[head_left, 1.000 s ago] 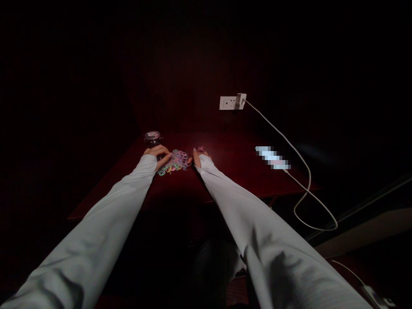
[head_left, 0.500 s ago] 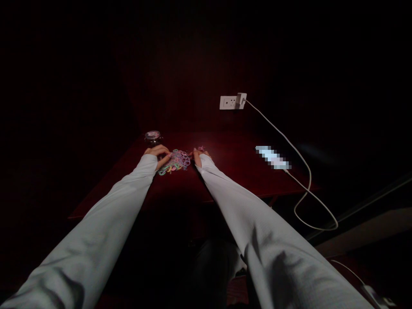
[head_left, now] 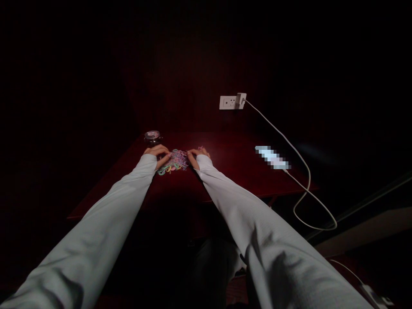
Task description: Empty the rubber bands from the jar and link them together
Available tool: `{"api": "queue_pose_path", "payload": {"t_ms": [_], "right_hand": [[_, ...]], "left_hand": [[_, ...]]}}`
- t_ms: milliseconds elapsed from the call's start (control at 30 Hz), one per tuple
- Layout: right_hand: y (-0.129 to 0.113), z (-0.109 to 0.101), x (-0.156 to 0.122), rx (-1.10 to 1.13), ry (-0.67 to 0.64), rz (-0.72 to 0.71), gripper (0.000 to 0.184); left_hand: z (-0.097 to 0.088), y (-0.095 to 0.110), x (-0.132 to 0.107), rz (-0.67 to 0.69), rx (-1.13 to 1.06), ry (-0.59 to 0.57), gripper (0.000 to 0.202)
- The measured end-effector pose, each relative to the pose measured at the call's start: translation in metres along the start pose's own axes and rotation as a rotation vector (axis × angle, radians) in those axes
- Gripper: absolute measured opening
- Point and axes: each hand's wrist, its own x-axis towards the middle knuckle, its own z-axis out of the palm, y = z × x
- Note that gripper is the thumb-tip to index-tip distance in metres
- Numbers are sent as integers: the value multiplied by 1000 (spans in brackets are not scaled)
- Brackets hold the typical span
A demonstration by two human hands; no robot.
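Observation:
A loose pile of small pastel hair ties (head_left: 176,161), in purple, pink, green and yellow, lies on the dark red table between my hands. My left hand (head_left: 157,152) rests against the pile's left side, its thumb and forefinger drawn together at the edge. Whatever sits between those fingertips is too small to make out. On the pile's right side, my right hand (head_left: 197,156) pinches at the hair ties with thumb and forefinger. A few pink hair ties (head_left: 201,148) lie apart, just behind the right hand and partly hidden by it.
Behind my left hand stands a clear lidded jar (head_left: 152,136). A lit phone (head_left: 272,157) lies on the right of the table (head_left: 231,171), its white cable (head_left: 291,148) looping past the edge to a charger (head_left: 241,99) in the wall socket (head_left: 227,102).
My right hand has moved left to the pile, and its thumb and forefinger have come together at the pile's right edge. My left hand stays where it was.

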Motion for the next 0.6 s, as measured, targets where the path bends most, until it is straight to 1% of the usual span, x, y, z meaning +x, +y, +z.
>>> {"api": "queue_pose_path", "payload": {"t_ms": [100, 233, 333, 500, 600], "right_hand": [[-7, -8, -5, -11, -70, -73, 24], [-12, -10, -9, -36, -111, -230, 25], [-13, -10, -10, -54, -131, -303, 24], [-14, -10, -10, -67, -124, -313, 25], [-14, -9, -9, -64, -109, -298, 26]], "left_hand": [[0, 0, 0, 5, -14, -12, 32], [0, 1, 0, 12, -51, -47, 32], [2, 0, 0, 20, -98, -59, 32], [5, -2, 0, 62, -165, -60, 32], [4, -1, 0, 55, -148, -70, 32]]}}
